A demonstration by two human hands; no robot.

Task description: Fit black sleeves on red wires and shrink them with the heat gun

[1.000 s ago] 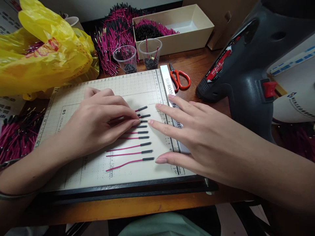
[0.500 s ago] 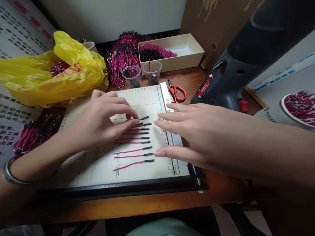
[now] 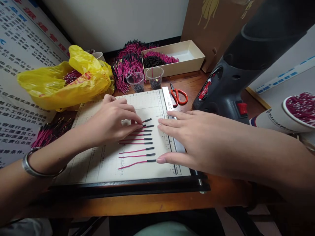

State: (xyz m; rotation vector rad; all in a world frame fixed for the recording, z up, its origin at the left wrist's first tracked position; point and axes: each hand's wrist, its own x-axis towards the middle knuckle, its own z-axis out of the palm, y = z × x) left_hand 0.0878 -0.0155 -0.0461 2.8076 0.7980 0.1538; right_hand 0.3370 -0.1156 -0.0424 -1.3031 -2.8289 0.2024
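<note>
Centrally in frame, the left hand (image 3: 115, 118)'s grip pinches a thin black-tipped pink wire (image 3: 144, 126); the right hand (image 3: 197, 137), spread, partly covers a white rail (image 3: 167, 97) lettered "WOOD".

This looks like a small workshop corner, set up on a wooden table (image 3: 159, 203), with black-tipped magenta wires (image 3: 124, 70) heaped in bulk at the upper centre of the frame and more filling a long cardboard box (image 3: 183, 68) beside them. A gridded paper trimmer (image 3: 137, 172) in the middle, red-handled scissors (image 3: 184, 100) above it and a dark gun-shaped power tool (image 3: 221, 91) at upper right suit bench work, while a wall notice (image 3: 14, 88) in Chinese at far left suggests a workplace.
</note>
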